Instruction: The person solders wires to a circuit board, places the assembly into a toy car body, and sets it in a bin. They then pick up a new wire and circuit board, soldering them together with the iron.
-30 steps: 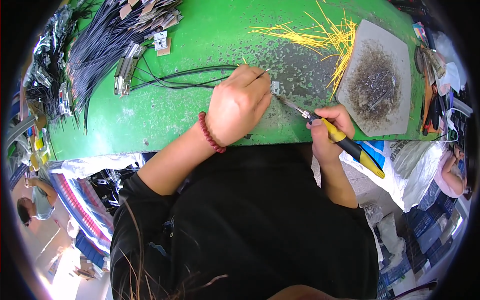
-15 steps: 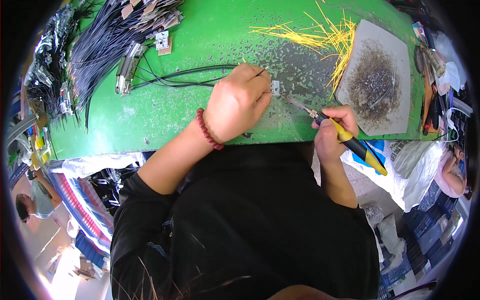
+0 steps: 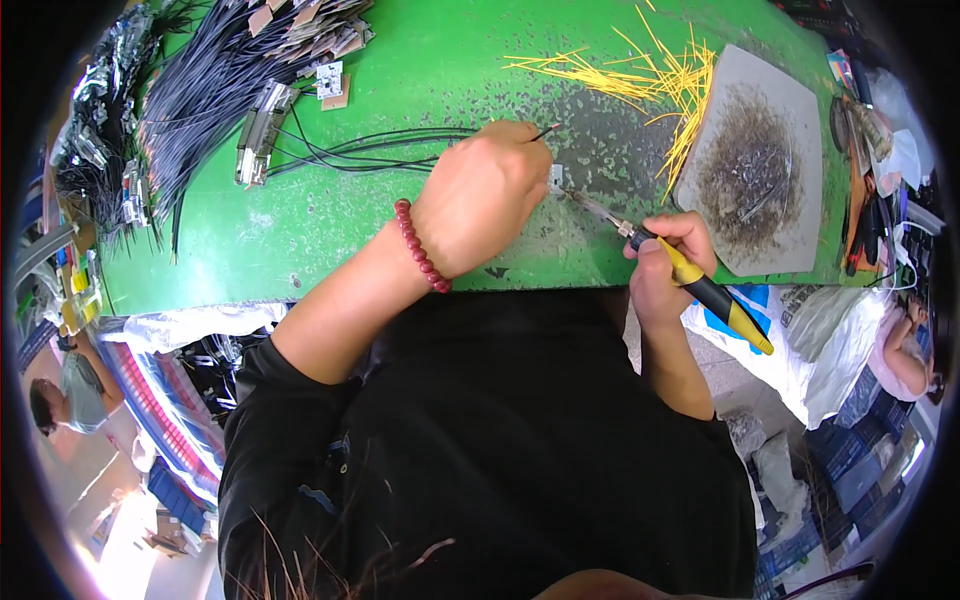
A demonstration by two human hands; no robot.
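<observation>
My left hand (image 3: pixel 480 195), a red bead bracelet on its wrist, rests on the green table (image 3: pixel 300 230) and pinches a thin black wire (image 3: pixel 380 150) whose end sticks out past my fingers. Just right of that hand lies a small white circuit piece (image 3: pixel 556 178). My right hand (image 3: pixel 668 262) grips a soldering iron (image 3: pixel 690 275) with a yellow and black handle. Its metal tip reaches left and touches the small white piece.
A grey pad (image 3: pixel 755 165) darkened with solder residue lies at the right. Yellow wire offcuts (image 3: pixel 655 75) are scattered beside it. Bundles of black cables (image 3: pixel 200 90) with connectors fill the far left. Tools (image 3: pixel 860 190) lie at the right edge. Another person (image 3: pixel 75 390) stands at the lower left.
The soldering iron pulled back to the right half a second ago; now its tip is on the small white piece again. My left hand has stayed on the wire.
</observation>
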